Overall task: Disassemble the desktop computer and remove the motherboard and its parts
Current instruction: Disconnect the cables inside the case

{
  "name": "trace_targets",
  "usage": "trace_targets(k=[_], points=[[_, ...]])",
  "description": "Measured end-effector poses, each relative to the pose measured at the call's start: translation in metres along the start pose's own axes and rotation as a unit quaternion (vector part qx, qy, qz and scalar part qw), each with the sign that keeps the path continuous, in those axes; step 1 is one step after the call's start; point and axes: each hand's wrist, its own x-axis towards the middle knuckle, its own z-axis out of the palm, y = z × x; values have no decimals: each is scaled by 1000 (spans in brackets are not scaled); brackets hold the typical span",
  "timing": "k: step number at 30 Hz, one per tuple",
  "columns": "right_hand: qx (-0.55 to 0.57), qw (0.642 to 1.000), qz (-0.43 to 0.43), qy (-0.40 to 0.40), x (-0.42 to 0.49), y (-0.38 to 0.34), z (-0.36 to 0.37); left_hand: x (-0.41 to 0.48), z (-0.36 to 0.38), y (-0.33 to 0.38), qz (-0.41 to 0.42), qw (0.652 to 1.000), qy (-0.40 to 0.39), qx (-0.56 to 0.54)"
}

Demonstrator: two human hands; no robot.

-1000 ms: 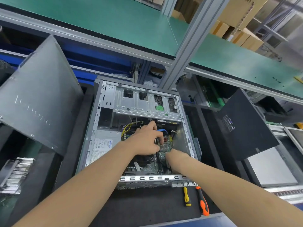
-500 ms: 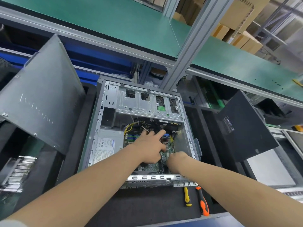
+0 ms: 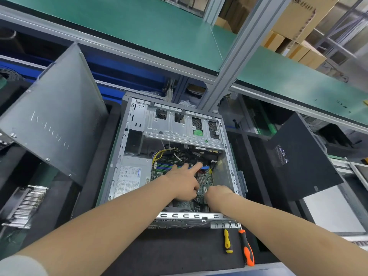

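The open desktop case (image 3: 119, 156) lies on its side on black foam. Inside are the green motherboard (image 3: 205, 181), a grey power supply (image 3: 131, 176), a metal drive cage (image 3: 179, 126), yellow wires (image 3: 159, 154) and a blue cable (image 3: 206, 167). My left hand (image 3: 183, 184) reaches over the board with straight fingers, its index fingertip at the blue cable. My right hand (image 3: 218, 194) is down on the board's right side near the case's front rail. Its fingers point downward and are hidden, so I cannot see what they hold.
A yellow screwdriver (image 3: 228, 241) and an orange one (image 3: 247, 249) lie on the foam by the case's near right corner. A grey side panel (image 3: 53, 116) leans at left, a black panel (image 3: 298, 156) at right. A finned heatsink (image 3: 27, 204) lies far left. An aluminium post (image 3: 229, 66) rises behind the case.
My left hand's fingers have straightened and stretched farther back toward the blue cable. My right hand has stayed at the same spot on the board.
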Motion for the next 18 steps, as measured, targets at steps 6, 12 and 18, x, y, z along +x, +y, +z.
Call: trace_targets(k=[6, 12, 18], points=[[44, 998, 33, 28, -4, 3, 1, 0, -1, 0, 0, 1000, 0, -1], [120, 983, 101, 98, -6, 4, -2, 1, -1, 0, 9, 999, 41, 20], [117, 984, 110, 77, -2, 3, -7, 8, 7, 2, -19, 991, 85, 99]])
